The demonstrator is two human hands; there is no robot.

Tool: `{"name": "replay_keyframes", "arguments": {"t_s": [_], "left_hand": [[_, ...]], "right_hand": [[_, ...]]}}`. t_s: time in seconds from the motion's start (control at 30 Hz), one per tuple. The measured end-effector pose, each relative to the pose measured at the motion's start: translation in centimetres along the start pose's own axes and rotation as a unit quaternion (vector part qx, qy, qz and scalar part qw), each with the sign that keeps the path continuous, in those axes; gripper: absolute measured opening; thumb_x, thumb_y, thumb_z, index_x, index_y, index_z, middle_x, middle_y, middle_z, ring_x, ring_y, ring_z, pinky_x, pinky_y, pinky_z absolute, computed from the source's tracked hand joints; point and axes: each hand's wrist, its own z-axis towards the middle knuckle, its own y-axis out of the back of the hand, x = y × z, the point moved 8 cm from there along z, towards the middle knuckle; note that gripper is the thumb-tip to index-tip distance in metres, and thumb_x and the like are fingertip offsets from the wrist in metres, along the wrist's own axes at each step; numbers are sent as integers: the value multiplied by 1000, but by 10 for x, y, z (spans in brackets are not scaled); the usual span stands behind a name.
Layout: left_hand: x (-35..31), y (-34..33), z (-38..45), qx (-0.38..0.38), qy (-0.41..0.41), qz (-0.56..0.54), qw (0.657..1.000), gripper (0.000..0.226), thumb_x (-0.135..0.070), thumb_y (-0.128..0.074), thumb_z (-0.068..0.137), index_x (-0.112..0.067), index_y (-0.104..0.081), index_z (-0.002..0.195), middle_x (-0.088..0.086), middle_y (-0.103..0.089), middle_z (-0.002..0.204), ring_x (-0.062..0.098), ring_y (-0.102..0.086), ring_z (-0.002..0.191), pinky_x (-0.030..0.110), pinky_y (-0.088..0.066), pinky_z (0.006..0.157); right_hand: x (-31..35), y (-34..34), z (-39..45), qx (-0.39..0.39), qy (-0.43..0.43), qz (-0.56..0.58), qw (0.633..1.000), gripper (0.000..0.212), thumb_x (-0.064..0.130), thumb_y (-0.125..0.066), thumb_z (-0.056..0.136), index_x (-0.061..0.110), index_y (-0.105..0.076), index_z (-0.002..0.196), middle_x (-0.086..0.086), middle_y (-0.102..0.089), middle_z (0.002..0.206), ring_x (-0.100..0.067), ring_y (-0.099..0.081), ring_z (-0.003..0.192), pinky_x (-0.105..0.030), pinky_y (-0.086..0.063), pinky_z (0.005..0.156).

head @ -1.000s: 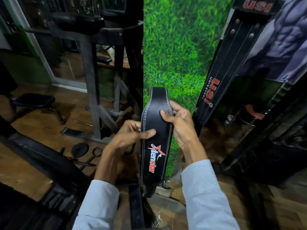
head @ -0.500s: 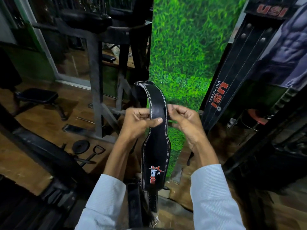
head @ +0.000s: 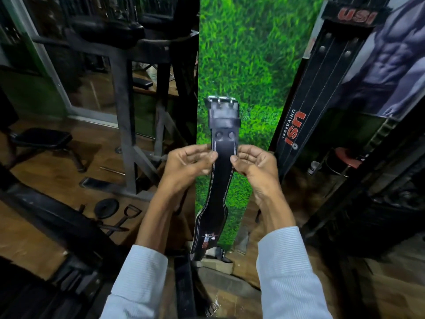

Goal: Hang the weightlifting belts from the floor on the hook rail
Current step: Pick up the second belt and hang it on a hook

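I hold a black leather weightlifting belt (head: 220, 180) with white stitching upright in front of the grass-print wall. Its metal buckle end (head: 222, 104) points up and its wide logo part hangs low. My left hand (head: 186, 164) pinches the belt's left edge just below the buckle; my right hand (head: 255, 164) pinches the right edge at the same height. A second black belt marked USI (head: 315, 93) hangs at the right from something above the frame. Another belt (head: 184, 286) lies on the floor between my sleeves. The hook rail is out of view.
A steel gym machine frame (head: 124, 125) stands at the left, with a padded bench seat (head: 41, 139) behind it. A small weight plate (head: 107, 207) and a cable handle (head: 128, 215) lie on the wooden floor. Dark equipment (head: 379, 203) crowds the right side.
Both hands have worked up the belt toward its buckle end. The buckle now stands above my fingers, and the logo part has dropped lower.
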Motion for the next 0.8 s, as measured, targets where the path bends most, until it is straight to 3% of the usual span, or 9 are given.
{"name": "replay_keyframes", "arguments": {"t_s": [0.07,0.17,0.27,0.43,0.53,0.6,0.67,0.73,0.8], "left_hand": [[-15,-1,4,-6,-52,14,999,47,-4,-90,64,0,-74,108,5,-78,87,9,-72,74,23,-60,72],[-24,-6,0,-4,-111,60,992,33,-4,-85,63,-14,-79,95,3,-81,87,15,-74,80,27,-61,78],[-22,-3,-1,-49,-120,59,990,34,0,-86,71,-6,-75,102,-2,-80,86,8,-73,80,21,-60,78],[-25,-4,-2,-27,-113,78,990,31,14,-79,76,-14,-76,88,-11,-79,77,3,-72,72,18,-59,71],[-16,-7,-10,-20,-107,79,991,31,15,-78,75,-12,-78,91,-11,-79,79,3,-73,75,19,-60,75],[-10,-9,-12,-12,-98,72,992,31,16,-77,74,-7,-77,95,-11,-79,80,2,-73,76,17,-59,75],[-8,-11,-13,2,-94,76,993,31,16,-78,73,-5,-78,96,-9,-80,82,3,-73,77,18,-59,76],[-8,-15,-13,21,-94,80,992,28,11,-80,71,-4,-79,95,-3,-80,84,7,-74,78,19,-59,75],[-7,-18,-13,21,-94,86,992,27,13,-80,72,-1,-79,95,3,-80,86,8,-74,77,19,-59,74]], "right_hand": [[-5,1,-2,5,1,-37,999,30,-14,-75,81,12,-71,96,0,-74,85,-2,-68,72,-15,-53,69],[-11,5,-5,1,-5,-49,999,36,-16,-75,79,17,-68,89,5,-73,78,3,-66,64,-14,-52,65],[-11,5,-6,16,6,-45,999,36,-16,-78,77,18,-69,85,12,-75,70,1,-67,66,-14,-54,66],[-12,-1,-9,28,-2,-64,998,36,-17,-78,73,16,-74,86,6,-79,79,-7,-72,76,-21,-57,72],[2,8,-8,-35,7,-22,999,38,-16,-64,78,12,-75,102,-8,-80,101,-18,-74,94,-25,-56,76],[21,17,-7,-78,47,-5,996,32,-2,-61,84,11,-74,109,-8,-78,112,-15,-72,103,-25,-56,83],[34,13,-8,-64,47,-50,996,23,23,-64,94,16,-77,113,1,-76,118,-4,-68,105,-26,-52,92],[34,2,-10,-9,10,-128,992,40,52,-56,100,21,-78,112,8,-77,113,7,-66,97,-19,-45,87],[32,-9,-14,30,-2,-129,991,56,64,-46,100,20,-79,108,10,-79,104,8,-70,94,-18,-44,84]]}}
